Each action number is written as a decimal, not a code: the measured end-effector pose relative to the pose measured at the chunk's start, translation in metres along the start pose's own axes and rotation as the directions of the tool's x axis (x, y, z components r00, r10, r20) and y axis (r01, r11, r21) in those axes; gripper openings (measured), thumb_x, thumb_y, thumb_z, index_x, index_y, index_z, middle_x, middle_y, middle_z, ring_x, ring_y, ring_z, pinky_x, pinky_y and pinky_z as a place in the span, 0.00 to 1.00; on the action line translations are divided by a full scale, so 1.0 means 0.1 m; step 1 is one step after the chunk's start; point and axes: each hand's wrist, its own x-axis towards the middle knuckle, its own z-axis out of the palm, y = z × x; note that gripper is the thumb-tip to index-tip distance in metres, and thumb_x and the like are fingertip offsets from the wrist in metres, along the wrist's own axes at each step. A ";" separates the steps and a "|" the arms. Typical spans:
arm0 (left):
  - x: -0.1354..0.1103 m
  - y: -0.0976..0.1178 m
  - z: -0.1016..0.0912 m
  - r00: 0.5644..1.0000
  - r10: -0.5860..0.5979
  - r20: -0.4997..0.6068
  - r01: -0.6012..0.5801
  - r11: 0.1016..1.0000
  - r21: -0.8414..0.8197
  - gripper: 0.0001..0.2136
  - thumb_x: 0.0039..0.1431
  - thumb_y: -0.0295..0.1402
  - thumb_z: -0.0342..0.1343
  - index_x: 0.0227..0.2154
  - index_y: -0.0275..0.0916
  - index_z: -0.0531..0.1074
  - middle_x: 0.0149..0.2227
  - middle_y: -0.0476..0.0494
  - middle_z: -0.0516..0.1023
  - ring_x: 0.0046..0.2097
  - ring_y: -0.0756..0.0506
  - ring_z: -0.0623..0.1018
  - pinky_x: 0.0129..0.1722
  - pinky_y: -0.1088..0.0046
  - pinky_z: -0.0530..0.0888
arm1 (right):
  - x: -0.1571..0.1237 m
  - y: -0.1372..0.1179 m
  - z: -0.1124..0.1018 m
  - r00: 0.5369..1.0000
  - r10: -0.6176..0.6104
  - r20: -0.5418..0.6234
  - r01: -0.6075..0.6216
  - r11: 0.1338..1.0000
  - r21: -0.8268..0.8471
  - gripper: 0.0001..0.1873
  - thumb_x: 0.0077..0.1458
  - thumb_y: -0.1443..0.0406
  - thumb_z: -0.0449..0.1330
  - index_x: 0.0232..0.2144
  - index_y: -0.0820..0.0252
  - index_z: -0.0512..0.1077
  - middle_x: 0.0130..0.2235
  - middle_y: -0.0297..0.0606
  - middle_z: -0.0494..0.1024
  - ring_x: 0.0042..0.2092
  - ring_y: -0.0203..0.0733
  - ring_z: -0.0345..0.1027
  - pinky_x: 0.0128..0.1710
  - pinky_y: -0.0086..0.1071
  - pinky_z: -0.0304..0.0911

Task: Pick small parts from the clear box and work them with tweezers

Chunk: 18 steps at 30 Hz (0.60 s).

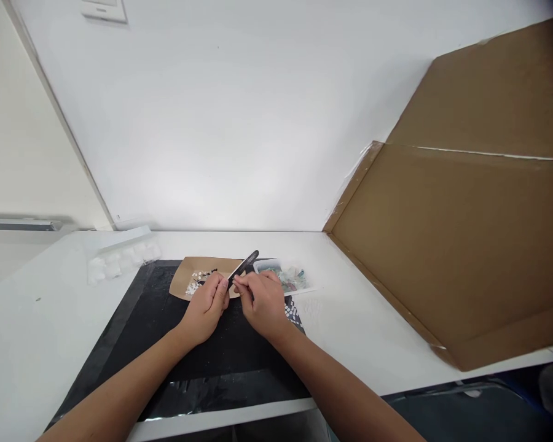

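My left hand (206, 310) is closed round the lower end of a dark nail file (245, 267), whose rounded tip points up and to the right. Against the file's side, my right hand (265, 302) is pinched shut; whatever sits between its fingertips is too small to make out. Behind both hands lies a brown paper tray (180, 279) with small white pieces (194, 284) and some thin dark bits in it. Right of the tray, partly covered by my right hand, a white container (261, 265) holds clear and greenish plastic packets (294, 277).
A black mat (166, 350) covers the middle of the white table (350, 344). Small white pieces (292, 312) lie in rows by my right wrist. A white lumpy package (124, 259) is at the back left. A large cardboard sheet (461, 245) stands along the right side.
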 end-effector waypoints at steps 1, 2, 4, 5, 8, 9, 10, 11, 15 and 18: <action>0.00 0.00 0.00 1.000 -0.001 -0.001 0.001 1.000 -0.002 0.18 0.75 0.46 0.41 0.29 0.44 0.59 0.21 0.55 0.64 0.20 0.49 0.62 0.22 0.71 0.61 | 0.00 0.00 0.00 1.000 0.010 -0.008 -0.010 1.000 -0.005 0.09 0.70 0.65 0.57 0.35 0.56 0.72 0.30 0.33 0.82 0.31 0.38 0.75 0.43 0.37 0.60; 0.00 0.00 0.00 1.000 -0.001 -0.001 0.001 1.000 -0.003 0.18 0.75 0.46 0.41 0.30 0.44 0.59 0.22 0.55 0.64 0.20 0.49 0.62 0.22 0.71 0.61 | 0.01 0.01 0.00 0.999 0.029 -0.031 -0.029 1.000 -0.010 0.08 0.70 0.65 0.57 0.35 0.56 0.73 0.30 0.33 0.82 0.31 0.38 0.75 0.43 0.37 0.60; 0.00 0.00 0.00 1.000 0.001 0.001 -0.001 1.000 -0.003 0.18 0.76 0.46 0.40 0.30 0.44 0.59 0.22 0.55 0.64 0.21 0.49 0.62 0.22 0.71 0.61 | 0.02 0.03 0.00 0.995 0.067 -0.074 -0.068 0.998 -0.010 0.07 0.70 0.65 0.57 0.37 0.56 0.73 0.30 0.33 0.83 0.31 0.38 0.76 0.44 0.37 0.60; 0.00 -0.01 0.00 1.000 0.003 0.003 -0.003 1.000 -0.001 0.18 0.76 0.46 0.40 0.30 0.44 0.59 0.22 0.55 0.64 0.21 0.49 0.62 0.22 0.71 0.62 | 0.03 0.05 0.00 0.994 0.078 -0.081 -0.079 0.997 -0.004 0.07 0.70 0.65 0.57 0.38 0.56 0.73 0.30 0.33 0.83 0.32 0.39 0.76 0.44 0.37 0.60; 0.00 -0.02 0.01 1.000 0.010 0.005 -0.010 1.000 0.008 0.18 0.76 0.46 0.41 0.30 0.44 0.59 0.22 0.55 0.64 0.21 0.49 0.62 0.23 0.71 0.62 | 0.03 0.06 0.00 0.998 0.048 -0.035 -0.047 0.999 0.016 0.08 0.71 0.65 0.55 0.38 0.56 0.72 0.30 0.33 0.83 0.32 0.39 0.76 0.43 0.36 0.61; 0.00 -0.03 0.00 1.000 0.011 0.003 -0.012 1.000 0.011 0.18 0.76 0.46 0.41 0.30 0.44 0.59 0.22 0.55 0.64 0.21 0.49 0.62 0.23 0.71 0.62 | 0.02 0.06 0.00 1.000 0.019 -0.006 -0.019 1.000 0.021 0.08 0.71 0.65 0.55 0.37 0.56 0.72 0.30 0.34 0.82 0.32 0.39 0.76 0.43 0.36 0.61; 0.00 -0.03 0.00 1.000 0.012 -0.001 -0.012 1.000 0.012 0.18 0.76 0.46 0.41 0.30 0.44 0.59 0.22 0.55 0.64 0.21 0.49 0.62 0.23 0.71 0.62 | 0.02 0.05 0.00 1.000 -0.011 0.016 0.010 1.000 0.021 0.08 0.71 0.66 0.55 0.37 0.56 0.72 0.30 0.34 0.82 0.31 0.38 0.75 0.43 0.36 0.61; 0.01 -0.03 0.00 1.000 0.012 -0.005 -0.012 1.000 0.011 0.18 0.76 0.46 0.41 0.29 0.44 0.59 0.22 0.55 0.64 0.21 0.49 0.62 0.23 0.71 0.62 | 0.02 0.03 0.00 0.999 -0.034 0.030 0.033 0.999 0.019 0.08 0.70 0.66 0.55 0.36 0.56 0.72 0.30 0.33 0.82 0.31 0.38 0.75 0.42 0.36 0.60; 0.01 -0.01 -0.01 1.000 0.013 -0.011 -0.013 1.000 0.014 0.18 0.76 0.46 0.40 0.29 0.44 0.59 0.22 0.55 0.64 0.21 0.49 0.63 0.23 0.71 0.62 | 0.02 0.01 0.01 1.000 0.000 -0.027 -0.001 1.000 -0.013 0.07 0.70 0.65 0.57 0.38 0.56 0.73 0.31 0.34 0.83 0.31 0.38 0.76 0.42 0.36 0.60; 0.01 -0.01 -0.01 1.000 0.017 -0.005 -0.017 1.000 0.019 0.18 0.76 0.45 0.40 0.29 0.44 0.59 0.22 0.55 0.64 0.21 0.49 0.63 0.23 0.71 0.62 | 0.02 0.04 0.00 0.997 0.041 -0.070 -0.041 0.999 -0.008 0.06 0.70 0.66 0.57 0.39 0.57 0.73 0.30 0.33 0.83 0.32 0.39 0.77 0.43 0.36 0.60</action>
